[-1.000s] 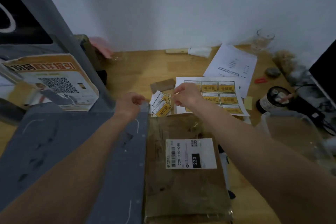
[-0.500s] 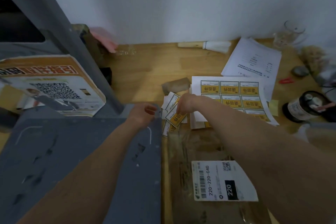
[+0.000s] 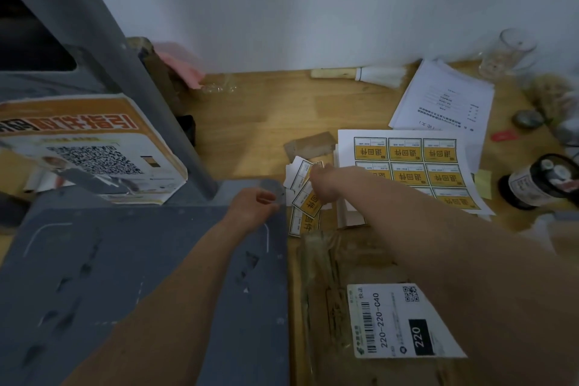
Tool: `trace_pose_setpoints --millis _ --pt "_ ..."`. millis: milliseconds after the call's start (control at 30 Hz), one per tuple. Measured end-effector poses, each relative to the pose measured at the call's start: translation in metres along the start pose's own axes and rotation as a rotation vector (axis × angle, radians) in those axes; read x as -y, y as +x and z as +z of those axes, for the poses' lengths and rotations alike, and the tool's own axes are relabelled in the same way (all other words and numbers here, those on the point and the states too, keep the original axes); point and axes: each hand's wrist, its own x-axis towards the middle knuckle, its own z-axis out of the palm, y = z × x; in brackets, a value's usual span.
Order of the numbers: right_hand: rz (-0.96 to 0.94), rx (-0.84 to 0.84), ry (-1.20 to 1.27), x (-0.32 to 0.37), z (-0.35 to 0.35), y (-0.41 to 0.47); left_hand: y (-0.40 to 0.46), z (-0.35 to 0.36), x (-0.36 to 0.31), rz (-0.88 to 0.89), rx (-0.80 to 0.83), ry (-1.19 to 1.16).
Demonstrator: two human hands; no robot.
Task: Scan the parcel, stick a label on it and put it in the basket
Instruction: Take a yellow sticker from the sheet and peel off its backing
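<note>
**Hands at the loose labels, parcel near the bottom edge**

The parcel [image 3: 360,301], a brown package wrapped in clear film, lies flat on the wooden table [image 3: 250,122] at about 5 o'clock in the head view. Its white shipping slip [image 3: 398,323] faces up, printed with a barcode, a QR code and 220-220-C40; the right forearm crosses over part of it.

At 12 o'clock from the parcel sits a small heap of loose yellow labels [image 3: 308,204], overlapping at different angles. The right hand [image 3: 326,185] is down on this heap with its fingers curled onto the topmost label; whether it actually pinches a label cannot be told, since the fingertips are hidden under the hand. The left hand [image 3: 255,207] is at 9 o'clock of the heap, loosely curled with thumb and forefinger close together, resting at the corner of a grey platform [image 3: 141,276]; nothing can be made out between its fingers.

At 3 o'clock of the heap lies an uncut label sheet [image 3: 407,163] showing 3 columns of yellow labels. Beyond it, at 1 o'clock, are printed papers [image 3: 448,97], with a brush [image 3: 360,75] along the wall and a glass [image 3: 510,53] in the far corner. A dark jar [image 3: 542,182] stands at 3 o'clock of the sheet. A QR-code sign [image 3: 91,147] leans at 9 o'clock.
</note>
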Motion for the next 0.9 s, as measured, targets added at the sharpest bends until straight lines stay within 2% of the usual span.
trace_pose_setpoints --millis 133,200,333,700,900 --pt "-0.074 -0.077 -0.045 -0.002 0.001 0.001 -0.003 0.0 0.005 0.001 -0.002 -0.02" --pt "-0.099 -0.143 -0.008 -0.003 -0.001 -0.001 -0.002 0.0 0.008 0.003 -0.005 -0.023" --pt "-0.106 -0.147 0.089 0.002 -0.007 0.0 0.003 0.002 0.012 -0.006 -0.008 -0.049" --pt "-0.16 -0.164 -0.09 0.012 -0.005 0.002 0.008 0.002 0.022 -0.01 -0.017 -0.102" --pt "-0.163 -0.27 -0.103 0.005 -0.004 -0.006 0.002 0.006 0.02 -0.002 -0.021 -0.095"
